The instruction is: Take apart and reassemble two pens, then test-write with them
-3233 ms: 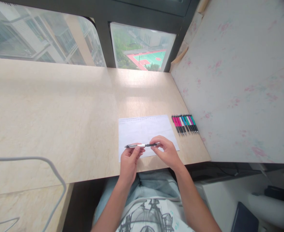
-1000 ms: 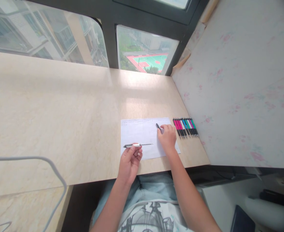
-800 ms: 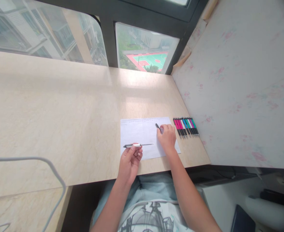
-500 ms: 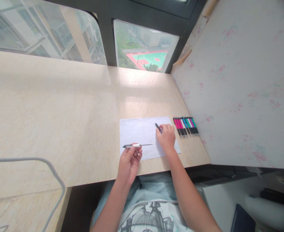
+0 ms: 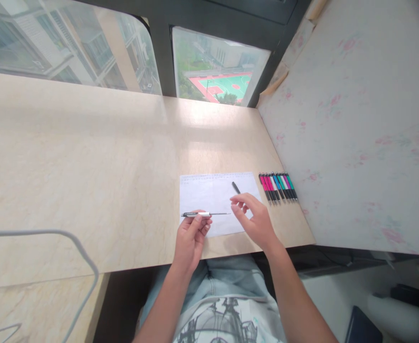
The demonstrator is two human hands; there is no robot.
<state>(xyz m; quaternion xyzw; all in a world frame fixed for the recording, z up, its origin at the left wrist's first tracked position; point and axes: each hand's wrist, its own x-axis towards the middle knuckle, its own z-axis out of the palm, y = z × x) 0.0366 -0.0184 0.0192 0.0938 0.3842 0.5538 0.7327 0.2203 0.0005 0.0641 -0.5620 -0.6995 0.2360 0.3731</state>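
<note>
My left hand (image 5: 191, 238) pinches a white and black pen (image 5: 203, 215) over the paper. The pen lies level, and its thin bare refill (image 5: 220, 213) sticks out to the right. On the sheet of paper (image 5: 209, 193) lies a black pen barrel piece (image 5: 235, 187), just beyond my right hand (image 5: 253, 216). That hand hovers beside the refill's tip with thumb and fingers apart, holding nothing that I can see. Its fingers partly cover the paper's right side.
Several colourful pens (image 5: 278, 187) lie in a row right of the paper, by the papered wall (image 5: 359, 143). A grey cable (image 5: 77, 243) curves over the desk (image 5: 88, 181) at the left. Windows (image 5: 220, 66) stand behind the desk.
My right hand has let go of the black barrel piece, leaving it on the paper, and has drawn back toward me and to the right. My left hand still holds the pen.
</note>
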